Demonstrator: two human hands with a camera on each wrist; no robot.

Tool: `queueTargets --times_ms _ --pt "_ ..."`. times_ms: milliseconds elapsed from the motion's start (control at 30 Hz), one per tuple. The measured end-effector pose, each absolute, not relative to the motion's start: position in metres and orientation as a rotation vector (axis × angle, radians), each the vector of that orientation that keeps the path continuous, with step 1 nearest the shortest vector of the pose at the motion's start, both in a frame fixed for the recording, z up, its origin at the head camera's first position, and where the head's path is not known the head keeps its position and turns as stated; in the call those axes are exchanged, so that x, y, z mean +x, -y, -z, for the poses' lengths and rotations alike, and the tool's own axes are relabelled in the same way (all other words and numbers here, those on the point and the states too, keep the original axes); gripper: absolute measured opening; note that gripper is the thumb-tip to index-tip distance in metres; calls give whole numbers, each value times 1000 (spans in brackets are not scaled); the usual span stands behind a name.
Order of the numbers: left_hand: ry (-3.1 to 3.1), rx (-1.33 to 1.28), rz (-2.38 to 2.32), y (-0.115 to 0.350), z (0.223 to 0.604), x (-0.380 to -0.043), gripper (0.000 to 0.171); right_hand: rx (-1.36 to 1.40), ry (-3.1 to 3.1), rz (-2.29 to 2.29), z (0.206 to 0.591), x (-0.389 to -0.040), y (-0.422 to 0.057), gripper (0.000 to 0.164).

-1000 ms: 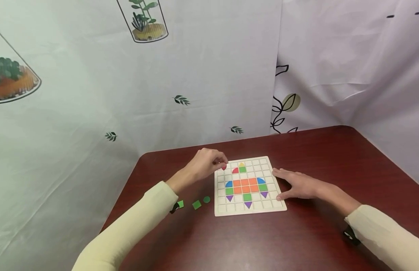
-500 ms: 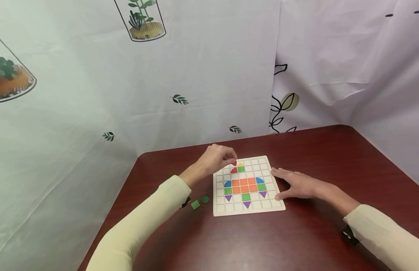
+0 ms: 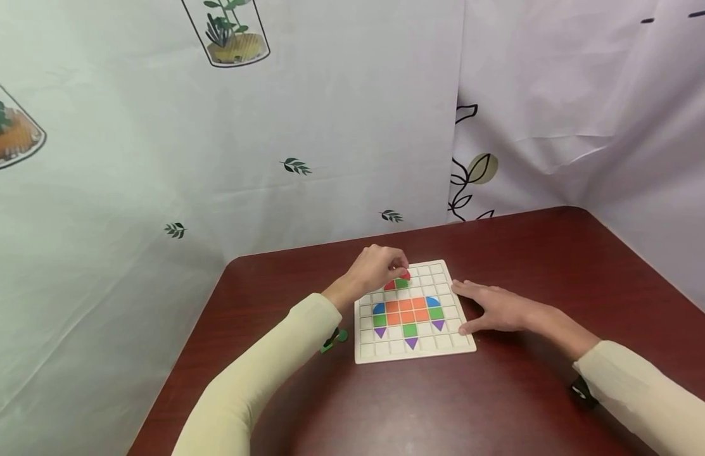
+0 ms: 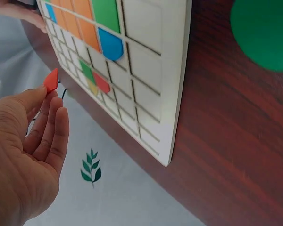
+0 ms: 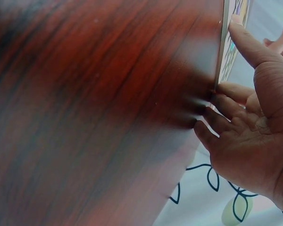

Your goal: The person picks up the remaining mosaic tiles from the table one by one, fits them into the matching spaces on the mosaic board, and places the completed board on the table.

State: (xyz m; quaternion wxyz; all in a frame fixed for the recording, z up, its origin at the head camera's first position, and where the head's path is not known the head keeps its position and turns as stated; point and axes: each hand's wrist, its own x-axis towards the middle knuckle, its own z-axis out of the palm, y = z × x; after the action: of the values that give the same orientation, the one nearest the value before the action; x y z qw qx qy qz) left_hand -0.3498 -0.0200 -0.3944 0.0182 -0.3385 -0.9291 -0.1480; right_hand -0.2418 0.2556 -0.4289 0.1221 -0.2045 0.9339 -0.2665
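My left hand pinches a small red tile with one rounded side between thumb and fingertips. It hovers over the far rows of a white gridded board. Just beneath it lie another red tile and a green tile; a yellow tile there shows only in the left wrist view. Orange square tiles fill the board's middle, with blue, green and purple tiles around them. My right hand rests at the board's right edge, thumb and fingers extended and spread against it.
A loose green round tile lies on the dark red table, left of the board. Beside it, a green square tile is partly covered by the left wrist. A white printed curtain hangs behind the table.
My left hand has carried the red tile rightward, from the board's far left corner to beside the green tile in the far rows. The right hand stays at the board's edge.
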Motion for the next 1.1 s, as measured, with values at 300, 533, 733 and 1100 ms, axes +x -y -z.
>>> queueTargets --times_ms 300,533,733,1100 --pt "2908 -998 441 9 410 -355 6 -596 -2713 793 427 -243 -254 103" --pt "2934 -984 420 5 416 -356 8 -606 -2722 782 425 -243 -254 103" --pt "2939 -973 397 4 420 -356 9 -606 -2719 782 425 -243 -255 103" --pt "2957 -952 360 0 422 -355 11 -586 -2710 794 427 -242 -258 103"
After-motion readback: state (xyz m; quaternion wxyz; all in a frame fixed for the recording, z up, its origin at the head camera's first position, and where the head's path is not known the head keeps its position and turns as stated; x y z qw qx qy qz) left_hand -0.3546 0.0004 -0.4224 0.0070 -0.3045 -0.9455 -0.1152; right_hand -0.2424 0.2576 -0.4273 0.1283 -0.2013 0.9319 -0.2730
